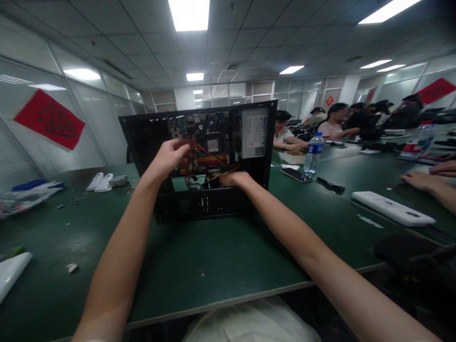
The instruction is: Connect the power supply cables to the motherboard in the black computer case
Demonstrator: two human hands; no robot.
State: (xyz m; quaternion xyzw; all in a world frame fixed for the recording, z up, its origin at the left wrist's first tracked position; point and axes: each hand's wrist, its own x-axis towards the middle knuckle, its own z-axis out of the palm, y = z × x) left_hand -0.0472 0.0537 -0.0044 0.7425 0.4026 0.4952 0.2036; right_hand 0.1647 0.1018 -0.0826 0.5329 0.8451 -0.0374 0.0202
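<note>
An open black computer case (199,209) stands on the green table, its inside facing me. It holds a motherboard (213,145) and a silver power supply (253,133) at the upper right. My left hand (173,156) reaches into the left half, its fingers curled around cables (201,148) in front of the board; the fingertips are partly in shadow. Low in the case, my right hand (235,179) is beneath thin coloured wires. Its fingers are hidden inside, so what they touch does not show.
Right of the case are a water bottle (313,154), a phone (296,175), a small box (294,157) and a white power strip (393,208). White parts (100,182) and a plastic bag (26,199) lie left. A co-worker's hands (423,183) rest at far right.
</note>
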